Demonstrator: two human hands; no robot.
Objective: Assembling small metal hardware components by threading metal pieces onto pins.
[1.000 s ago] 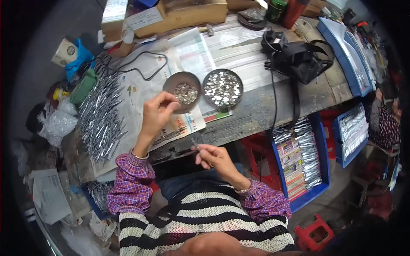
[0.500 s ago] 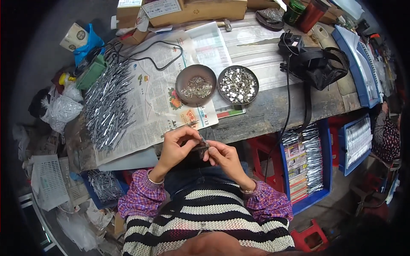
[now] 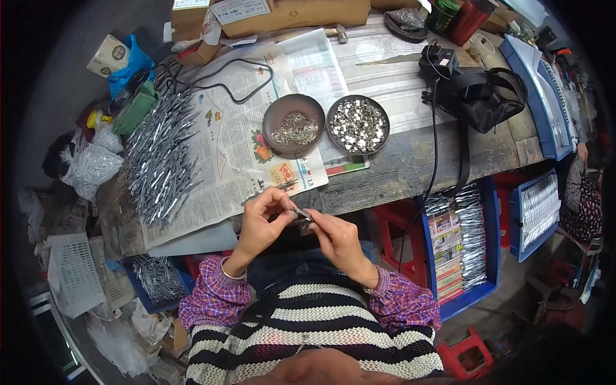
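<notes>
Both hands meet just in front of the table's near edge. My left hand (image 3: 262,221) pinches a small slim metal piece (image 3: 300,212) between thumb and fingers. From the other side, my right hand (image 3: 337,237) closes its thumb and forefinger on the right end of that piece; the exact shape is mostly hidden by fingers. Beyond them on the newspaper (image 3: 224,160) stand a brown dish (image 3: 276,112) of small thin metal parts and a dark dish (image 3: 331,131) of small round shiny parts. A large heap of slim metal pieces (image 3: 160,160) lies to the left.
A blue tray (image 3: 491,244) of rowed metal pieces is low at the right, with another blue tray (image 3: 521,250) beyond. A black mesh bag (image 3: 494,99), a cable (image 3: 435,154) and a hammer (image 3: 342,35) lie on the table. A blue bin (image 3: 154,308) sits lower left.
My right thumb and forefinger have straightened and moved slightly along the metal piece, with the other fingers less curled. My left hand has barely shifted and keeps its pinch.
</notes>
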